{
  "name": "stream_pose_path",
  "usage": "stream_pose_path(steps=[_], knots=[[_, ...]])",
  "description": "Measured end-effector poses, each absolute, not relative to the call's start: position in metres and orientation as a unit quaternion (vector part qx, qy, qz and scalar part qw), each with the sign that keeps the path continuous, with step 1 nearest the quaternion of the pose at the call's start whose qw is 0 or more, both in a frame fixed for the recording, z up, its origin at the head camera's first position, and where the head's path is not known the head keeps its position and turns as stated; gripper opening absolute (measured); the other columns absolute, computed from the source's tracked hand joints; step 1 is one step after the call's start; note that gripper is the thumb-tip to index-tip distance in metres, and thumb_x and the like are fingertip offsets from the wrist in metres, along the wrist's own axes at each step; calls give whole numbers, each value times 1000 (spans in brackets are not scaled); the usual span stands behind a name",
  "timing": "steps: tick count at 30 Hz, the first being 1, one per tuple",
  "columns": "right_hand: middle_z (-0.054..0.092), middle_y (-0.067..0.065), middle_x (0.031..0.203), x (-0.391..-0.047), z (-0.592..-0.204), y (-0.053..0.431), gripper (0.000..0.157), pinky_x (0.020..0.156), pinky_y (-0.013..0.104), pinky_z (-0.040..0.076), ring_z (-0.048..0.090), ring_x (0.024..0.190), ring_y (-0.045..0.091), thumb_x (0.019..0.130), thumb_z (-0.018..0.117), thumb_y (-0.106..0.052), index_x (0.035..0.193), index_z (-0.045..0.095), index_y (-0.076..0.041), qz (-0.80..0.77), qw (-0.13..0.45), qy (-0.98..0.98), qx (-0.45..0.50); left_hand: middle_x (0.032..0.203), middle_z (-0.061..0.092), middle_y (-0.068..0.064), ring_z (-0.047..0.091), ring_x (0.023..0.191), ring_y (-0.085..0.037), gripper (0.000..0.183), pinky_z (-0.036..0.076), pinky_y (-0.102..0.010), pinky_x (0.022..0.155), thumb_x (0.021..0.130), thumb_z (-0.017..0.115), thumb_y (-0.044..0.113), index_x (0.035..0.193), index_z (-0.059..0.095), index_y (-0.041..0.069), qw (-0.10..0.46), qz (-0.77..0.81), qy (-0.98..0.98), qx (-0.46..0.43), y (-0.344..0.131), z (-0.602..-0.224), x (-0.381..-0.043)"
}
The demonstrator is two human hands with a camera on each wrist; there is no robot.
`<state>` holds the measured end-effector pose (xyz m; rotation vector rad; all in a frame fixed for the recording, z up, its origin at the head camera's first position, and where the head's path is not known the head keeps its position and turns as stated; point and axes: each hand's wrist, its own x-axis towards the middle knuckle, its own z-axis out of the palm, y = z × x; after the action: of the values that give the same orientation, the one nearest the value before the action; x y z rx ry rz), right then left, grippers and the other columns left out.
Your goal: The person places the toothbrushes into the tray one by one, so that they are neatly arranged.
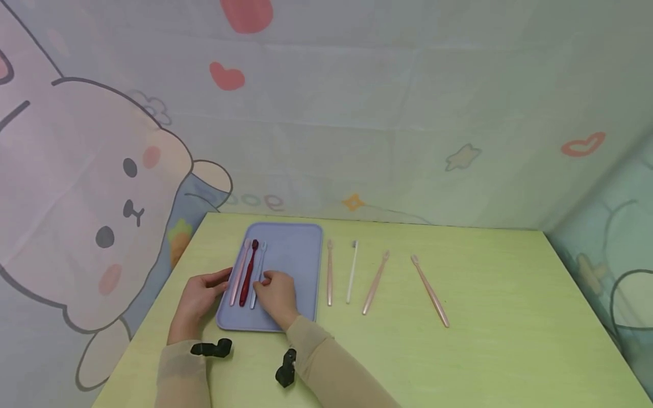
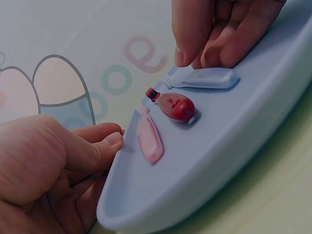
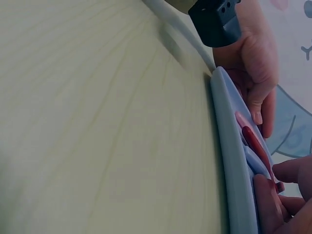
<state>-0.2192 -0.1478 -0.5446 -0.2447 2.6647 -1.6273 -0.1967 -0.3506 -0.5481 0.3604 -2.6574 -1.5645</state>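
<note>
The rounded rectangular periwinkle-blue plastic tray is plain. From its left edge inward: a pale-pink plastic toothbrush, a dark-red toothbrush, a pale-blue toothbrush. The yellow-green table carries faint streaked grain. Beyond the tray's right edge: a slim white toothbrush with dark bristles, three peach-pink toothbrushes. Cloth backdrop: pale grey, red hearts, pale cartoon rabbit with pink cheeks. Sleeves: beige.

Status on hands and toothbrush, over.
Left hand at left rim of tray. Right hand at blue toothbrush, grip unclear. Blue toothbrush in tray, beside red toothbrush. No obstruction seen.
</note>
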Motion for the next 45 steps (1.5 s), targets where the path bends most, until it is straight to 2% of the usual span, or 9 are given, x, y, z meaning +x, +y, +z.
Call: stream_pose_path(steps=[6,12,25,31,39,45], knots=[[78,2,90,-220,-547,-138,36,69,22,58,68,65,4,95,78,-14,125,76,5,-561,49,824,-65,140,65,-24,48,147,-42,42,34,-55,123,103,69,3,144,65,0,16,-501,-857,122,-351,-550,-197],[78,1,95,-220,-547,-131,43,66,20,59,70,64,5,95,77,-16,131,72,6,-600,96,793,-48,140,65,-24,47,147,-43,42,33,-56,123,103,69,3,144,64,0,14,-506,-853,126,-351,-549,-197],[77,9,113,-215,-533,-111,46,76,25,63,75,82,14,97,75,-14,137,67,6,-643,167,747,-27,140,65,-24,47,147,-44,42,34,-56,123,102,69,2,144,64,0,14,-498,-858,125,-351,-547,-196],[77,9,118,-217,-534,-103,46,78,26,64,77,85,16,97,75,-14,138,67,6,-652,182,735,-23,141,64,-24,46,147,-45,42,33,-58,123,103,69,4,144,64,0,9,-496,-858,131,-349,-546,-196],[73,18,128,-218,-533,-92,49,85,31,64,78,100,26,98,73,-11,140,63,10,-679,197,706,-25,143,63,-24,44,148,-45,42,32,-59,123,103,68,4,145,64,1,5,-498,-858,126,-350,-547,-199],[73,19,126,-221,-534,-82,55,87,34,64,75,107,28,99,71,-10,147,55,12,-692,206,690,-37,143,63,-24,44,149,-45,43,32,-58,124,103,68,4,145,63,1,4,-494,-860,129,-352,-546,-200]])
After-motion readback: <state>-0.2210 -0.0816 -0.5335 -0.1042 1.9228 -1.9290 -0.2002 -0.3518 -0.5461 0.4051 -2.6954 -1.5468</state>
